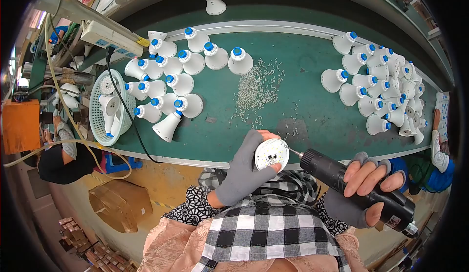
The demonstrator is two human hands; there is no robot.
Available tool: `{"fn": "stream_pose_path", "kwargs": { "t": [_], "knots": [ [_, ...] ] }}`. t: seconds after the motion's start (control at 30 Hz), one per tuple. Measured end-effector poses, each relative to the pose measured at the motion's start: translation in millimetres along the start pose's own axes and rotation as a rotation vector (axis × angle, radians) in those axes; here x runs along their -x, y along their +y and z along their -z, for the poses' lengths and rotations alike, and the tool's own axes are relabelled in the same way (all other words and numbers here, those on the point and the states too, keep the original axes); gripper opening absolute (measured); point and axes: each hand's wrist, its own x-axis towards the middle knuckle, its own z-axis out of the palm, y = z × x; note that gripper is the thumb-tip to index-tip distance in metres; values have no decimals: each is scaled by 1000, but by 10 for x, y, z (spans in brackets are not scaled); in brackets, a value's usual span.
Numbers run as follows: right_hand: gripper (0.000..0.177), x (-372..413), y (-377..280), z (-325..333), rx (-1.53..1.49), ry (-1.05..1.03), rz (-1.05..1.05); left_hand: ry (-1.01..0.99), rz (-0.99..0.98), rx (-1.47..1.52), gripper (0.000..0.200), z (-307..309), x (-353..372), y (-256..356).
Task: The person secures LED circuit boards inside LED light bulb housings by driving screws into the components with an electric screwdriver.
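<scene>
My left hand (pixel 243 168), in a grey fingerless glove, is closed around a white bulb housing (pixel 271 153), whose round face with small parts on it is turned up. In my gloved right hand (pixel 359 189) lies a black electric screwdriver (pixel 320 166), fingers wrapped round its body. Its thin bit points left, with the tip right by the upper right rim of the round face. Beyond my hands, a scatter of small screws (pixel 256 91) covers the middle of the green table (pixel 303 52).
White bulb housings with blue caps (pixel 188 105) stand in a group on the left. A larger cluster (pixel 378 84) crowds the right side. A pale green basket (pixel 97 120) holds more parts. A black cable (pixel 122 103) hangs from a power strip (pixel 110 40). Other people sit at both sides.
</scene>
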Motion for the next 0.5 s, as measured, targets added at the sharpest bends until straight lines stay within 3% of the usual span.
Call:
{"fn": "stream_pose_path", "kwargs": {
  "t": [0.5],
  "knots": [
    [44,-24,49,-16,-26,-5,-9,-33,-59,-110,45,-2,0,72]
  ]
}}
